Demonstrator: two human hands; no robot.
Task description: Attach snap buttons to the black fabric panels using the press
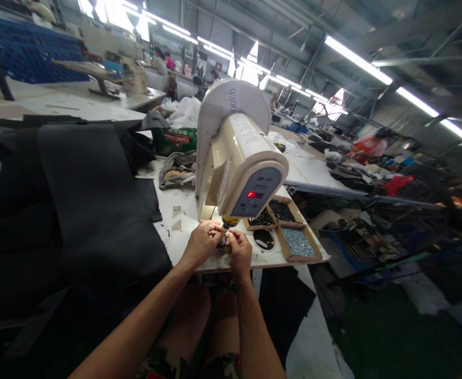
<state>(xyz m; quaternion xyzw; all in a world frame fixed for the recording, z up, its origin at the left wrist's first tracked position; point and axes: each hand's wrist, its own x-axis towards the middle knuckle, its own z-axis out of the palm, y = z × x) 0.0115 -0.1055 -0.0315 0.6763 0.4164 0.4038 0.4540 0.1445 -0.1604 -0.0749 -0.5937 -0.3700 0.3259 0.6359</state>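
Note:
A cream-coloured press machine (247,163) with a red-lit display stands on the white worktable in front of me. Under its head, at the dark metal tip (228,223), both my hands meet. My left hand (204,241) comes in from the left with thumb and fingers pinched together. From the right, my right hand (239,247) is also closed in a pinch close to the tip. Whatever small thing lies between the fingertips is too small and covered to make out.
Right of the machine sit a cardboard tray (299,243) of small bluish metal pieces, trays of black pieces (281,210) and a round black dish (263,239). Black sheet material (92,195) drapes over the left side. A green box (174,141) stands behind. People work farther off.

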